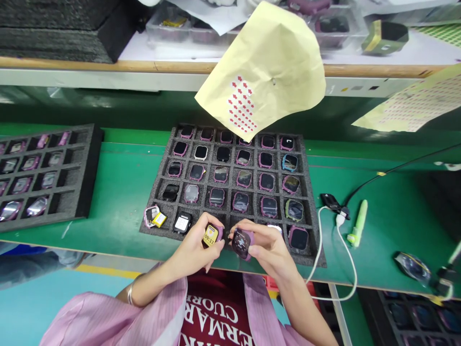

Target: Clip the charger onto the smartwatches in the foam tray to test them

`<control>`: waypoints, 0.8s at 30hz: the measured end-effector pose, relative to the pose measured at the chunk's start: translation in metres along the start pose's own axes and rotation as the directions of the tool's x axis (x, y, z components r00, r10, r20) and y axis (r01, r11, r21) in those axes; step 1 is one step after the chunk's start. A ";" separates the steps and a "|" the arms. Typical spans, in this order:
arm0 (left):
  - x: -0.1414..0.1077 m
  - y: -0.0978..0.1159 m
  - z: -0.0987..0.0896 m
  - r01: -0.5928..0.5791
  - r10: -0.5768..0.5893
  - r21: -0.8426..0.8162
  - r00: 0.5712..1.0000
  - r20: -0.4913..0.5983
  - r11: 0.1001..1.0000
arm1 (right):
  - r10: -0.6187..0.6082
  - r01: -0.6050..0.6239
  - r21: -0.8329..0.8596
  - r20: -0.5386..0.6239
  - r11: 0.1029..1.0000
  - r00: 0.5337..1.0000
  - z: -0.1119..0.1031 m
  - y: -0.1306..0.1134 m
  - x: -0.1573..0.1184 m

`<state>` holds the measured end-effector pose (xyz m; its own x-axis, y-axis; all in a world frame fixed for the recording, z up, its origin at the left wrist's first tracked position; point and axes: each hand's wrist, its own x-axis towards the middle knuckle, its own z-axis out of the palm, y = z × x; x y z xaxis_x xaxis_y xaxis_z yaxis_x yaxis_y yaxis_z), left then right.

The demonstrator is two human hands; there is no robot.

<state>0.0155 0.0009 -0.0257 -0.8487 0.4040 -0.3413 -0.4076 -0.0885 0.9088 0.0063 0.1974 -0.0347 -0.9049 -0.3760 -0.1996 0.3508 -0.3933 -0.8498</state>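
Note:
My left hand (202, 245) grips a watch (211, 235) whose yellow screen is lit and reads 09:17. Just to its right, my right hand (264, 244) holds a purple-cased watch (241, 242) with a dark, lit dial. The two watches are apart, above the front edge of a grey foam tray (230, 190). Purple, black, white, blue and green watch cases fill its compartments. At the front left of the tray, an opened case (151, 216) lies with a yellow part (159, 219), beside a black watch with a white screen (182, 223).
Another foam tray (84, 173) stands at the left. White cables (351, 259), a black adapter (330, 202) and a green pen-like tool (359, 223) lie at the right. Yellow paper (281, 62) hangs from the shelf edge (162, 67) over the tray's back.

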 end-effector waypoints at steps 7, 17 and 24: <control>0.002 0.000 -0.001 -0.011 0.012 0.027 0.998 -0.063 1.000 | 0.004 -0.005 -0.042 -0.003 0.999 1.000 0.001 -0.003 -0.002; 0.003 0.002 0.001 -0.071 0.079 0.085 0.993 -0.083 0.994 | 0.015 -0.017 -0.054 -0.024 0.998 1.000 0.001 -0.005 -0.001; 0.004 0.000 0.001 -0.062 0.070 0.100 0.995 -0.075 0.993 | 0.029 -0.031 -0.040 -0.050 0.999 0.998 -0.001 -0.004 -0.001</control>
<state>0.0120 0.0036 -0.0268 -0.8979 0.3276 -0.2941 -0.3183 -0.0217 0.9477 0.0058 0.2002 -0.0312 -0.9052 -0.3446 -0.2487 0.3690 -0.3471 -0.8622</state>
